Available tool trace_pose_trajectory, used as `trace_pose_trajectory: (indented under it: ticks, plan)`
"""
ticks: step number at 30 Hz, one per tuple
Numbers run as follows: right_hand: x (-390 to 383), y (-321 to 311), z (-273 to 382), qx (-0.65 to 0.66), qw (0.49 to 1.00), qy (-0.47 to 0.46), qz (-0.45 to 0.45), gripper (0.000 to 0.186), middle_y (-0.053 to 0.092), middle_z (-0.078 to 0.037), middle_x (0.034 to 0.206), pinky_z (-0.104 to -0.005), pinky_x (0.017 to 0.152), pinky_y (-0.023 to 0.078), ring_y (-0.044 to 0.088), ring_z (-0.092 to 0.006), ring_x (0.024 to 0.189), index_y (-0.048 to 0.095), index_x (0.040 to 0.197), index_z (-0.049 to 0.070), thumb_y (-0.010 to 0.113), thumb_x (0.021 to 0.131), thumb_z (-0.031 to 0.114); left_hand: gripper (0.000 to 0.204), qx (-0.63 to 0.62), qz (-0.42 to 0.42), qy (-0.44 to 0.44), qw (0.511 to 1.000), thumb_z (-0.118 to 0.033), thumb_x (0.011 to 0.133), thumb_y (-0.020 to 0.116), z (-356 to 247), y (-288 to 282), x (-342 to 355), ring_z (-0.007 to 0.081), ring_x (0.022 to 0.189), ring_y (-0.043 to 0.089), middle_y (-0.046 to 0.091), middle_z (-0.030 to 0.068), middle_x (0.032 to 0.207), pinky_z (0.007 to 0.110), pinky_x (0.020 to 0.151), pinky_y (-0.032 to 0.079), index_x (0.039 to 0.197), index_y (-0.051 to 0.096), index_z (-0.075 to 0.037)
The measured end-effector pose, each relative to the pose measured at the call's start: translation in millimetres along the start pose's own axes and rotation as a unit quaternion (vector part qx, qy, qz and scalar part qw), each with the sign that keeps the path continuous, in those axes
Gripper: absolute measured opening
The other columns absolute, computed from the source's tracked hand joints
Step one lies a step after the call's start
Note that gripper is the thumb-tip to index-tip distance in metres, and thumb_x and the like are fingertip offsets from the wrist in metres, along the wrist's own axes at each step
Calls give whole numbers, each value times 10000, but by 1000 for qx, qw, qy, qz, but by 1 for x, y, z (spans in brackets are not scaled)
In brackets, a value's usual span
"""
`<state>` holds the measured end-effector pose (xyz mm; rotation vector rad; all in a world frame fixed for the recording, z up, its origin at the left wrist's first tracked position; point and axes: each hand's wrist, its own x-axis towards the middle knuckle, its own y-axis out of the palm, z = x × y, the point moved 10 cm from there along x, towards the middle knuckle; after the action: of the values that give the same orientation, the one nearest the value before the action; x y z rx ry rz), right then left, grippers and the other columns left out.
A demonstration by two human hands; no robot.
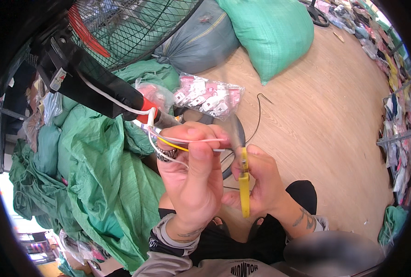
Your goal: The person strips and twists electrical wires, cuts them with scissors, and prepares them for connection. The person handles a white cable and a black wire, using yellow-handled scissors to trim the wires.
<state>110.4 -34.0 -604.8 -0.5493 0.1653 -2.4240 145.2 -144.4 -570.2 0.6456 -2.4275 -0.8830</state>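
My left hand (192,177) is closed, its thumb and fingers pinching several thin wires. A pink wire (207,139) reaches past the fingertips toward the right hand, while a yellow wire (170,144) and a white wire (155,144) run beside it. They all come out of a white cable (151,115) on the fan's neck. My right hand (266,177) is wrapped round a yellow utility knife (245,194), held upright. Its blade is blurred and stands close to the pink wire's end. Whether the blade touches the wire I cannot tell.
A fan with a black wire guard (136,32) and black post (90,83) stands at upper left. Green sacks (274,37) and a grey sack (200,39) lie beyond. A plastic bag of white parts (210,97) sits behind my hands. Wrapped goods (392,138) line the right.
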Motion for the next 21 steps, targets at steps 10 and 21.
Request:
trace_pose_trajectory:
  ticks: [10,21]
  plan:
    - [-10,9,-8,-38,999,17,30,633,451,-8,625,-275,497,352,443,-151,575,611,874,52,785,622,606,167,-60,15,-34,998,-203,971,533,4,6,-2,224,962,558,561,82,958,429,918,449,1082,470,-96]
    - [-11,5,-2,-22,1000,5,8,607,440,-20,624,-299,501,353,453,-175,564,585,870,62,766,657,602,131,-76,38,-81,993,-144,959,547,15,15,-8,222,1003,559,549,70,974,397,920,476,1047,475,-79]
